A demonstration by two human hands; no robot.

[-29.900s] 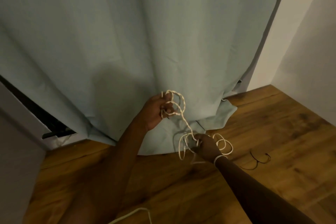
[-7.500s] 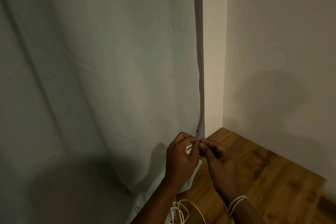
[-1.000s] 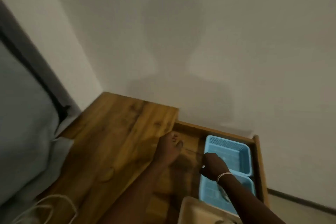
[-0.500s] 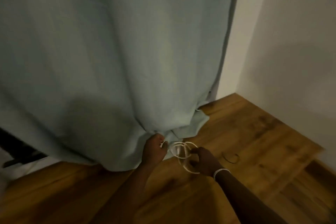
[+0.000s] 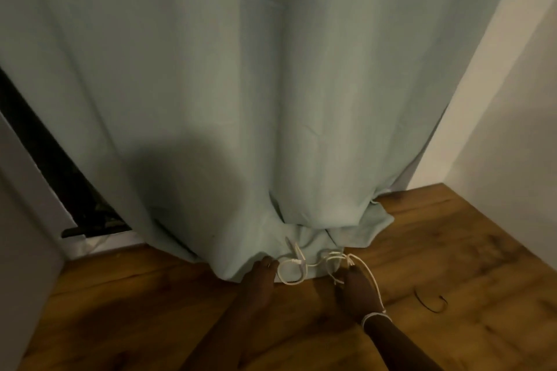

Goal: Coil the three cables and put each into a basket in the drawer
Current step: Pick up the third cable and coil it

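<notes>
Wooden tabletop (image 5: 452, 250) under white cable (image 5: 291, 281)

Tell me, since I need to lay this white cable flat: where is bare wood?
Bare wood lies left of the left hand, below the curtain. It is crowded between both hands, where the white cable loops. Right of the right hand, a thin black cable lies.

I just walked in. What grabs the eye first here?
A big pale green curtain fills most of the view, its hem bunched on the wooden tabletop. Just below the hem, the left hand and right hand work a loose white cable between them. A thin dark cable lies to the right.
</notes>
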